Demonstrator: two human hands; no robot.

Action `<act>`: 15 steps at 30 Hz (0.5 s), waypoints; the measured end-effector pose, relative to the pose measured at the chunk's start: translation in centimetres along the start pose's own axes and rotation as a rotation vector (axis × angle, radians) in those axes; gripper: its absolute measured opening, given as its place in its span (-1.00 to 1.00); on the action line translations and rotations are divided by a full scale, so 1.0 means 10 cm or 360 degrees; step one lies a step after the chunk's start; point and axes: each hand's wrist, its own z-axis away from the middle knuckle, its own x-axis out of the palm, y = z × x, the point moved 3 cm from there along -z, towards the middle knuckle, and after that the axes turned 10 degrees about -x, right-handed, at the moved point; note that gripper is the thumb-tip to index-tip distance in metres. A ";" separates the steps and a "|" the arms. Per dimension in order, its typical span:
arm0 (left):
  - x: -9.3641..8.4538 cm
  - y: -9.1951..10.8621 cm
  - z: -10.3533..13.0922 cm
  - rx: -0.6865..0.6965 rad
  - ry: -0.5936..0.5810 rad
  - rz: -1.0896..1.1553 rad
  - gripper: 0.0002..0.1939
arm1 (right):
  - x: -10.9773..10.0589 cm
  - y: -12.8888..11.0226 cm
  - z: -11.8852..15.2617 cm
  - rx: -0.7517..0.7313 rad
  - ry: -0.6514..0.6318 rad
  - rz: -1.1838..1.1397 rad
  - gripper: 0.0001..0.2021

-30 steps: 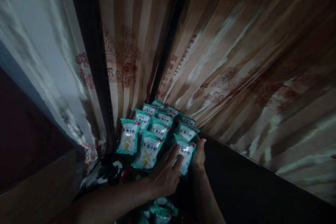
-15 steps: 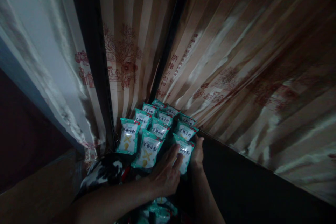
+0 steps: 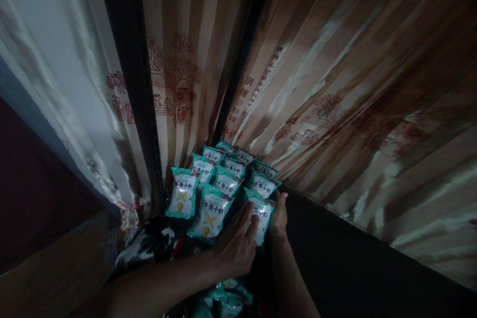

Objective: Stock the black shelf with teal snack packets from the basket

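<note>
Small white-and-turquoise snack bags [image 3: 209, 212] stand upright in three rows in a dark corner, fronts facing me. My left hand [image 3: 236, 246] lies against the front of the nearest bag in the right row [image 3: 263, 213], its fingers stretched out and covering that bag's lower left. On the same bag's right side is my right hand [image 3: 278, 216], upright and open, part of its fingers hidden behind the bag. Between my two hands the bag stays upright, close in front of the one behind it.
Pleated beige curtains [image 3: 316, 74] with red drawings hang behind and at the right. Dark metal posts [image 3: 130, 59] rise at the left and in the corner. More turquoise bags [image 3: 227, 303] lie below my left forearm. A black surface [image 3: 335, 258] extends rightward.
The bag between my hands and my right hand have shifted very slightly left. My left hand stays almost where it was, and the other bags look the same.
</note>
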 end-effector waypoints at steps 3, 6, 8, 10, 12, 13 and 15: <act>0.02 -0.02 0.00 -0.0016 -0.0004 0.0017 -0.32 | 0.01 0.00 -0.01 -0.0040 -0.0028 0.0016 -0.20; 0.01 -0.02 0.00 -0.0036 0.0021 0.0033 -0.31 | 0.03 -0.03 -0.01 -0.0053 -0.0030 0.0063 -0.18; 0.00 -0.02 0.00 -0.0045 0.0040 0.0029 -0.32 | 0.05 -0.07 0.00 -0.0049 -0.0028 0.0105 -0.17; -0.01 -0.02 -0.01 -0.0045 0.0043 0.0002 -0.33 | 0.08 -0.11 0.02 -0.0050 -0.0025 0.0146 -0.16; -0.01 -0.02 -0.01 -0.0035 0.0036 -0.0026 -0.34 | 0.10 -0.14 0.04 -0.0057 -0.0012 0.0166 -0.16; 0.00 -0.02 -0.01 -0.0032 0.0032 -0.0032 -0.33 | 0.10 -0.15 0.04 -0.0055 0.0003 0.0169 -0.17; 0.00 -0.03 -0.01 -0.0040 0.0028 -0.0027 -0.32 | 0.09 -0.14 0.06 -0.0046 0.0043 0.0183 -0.18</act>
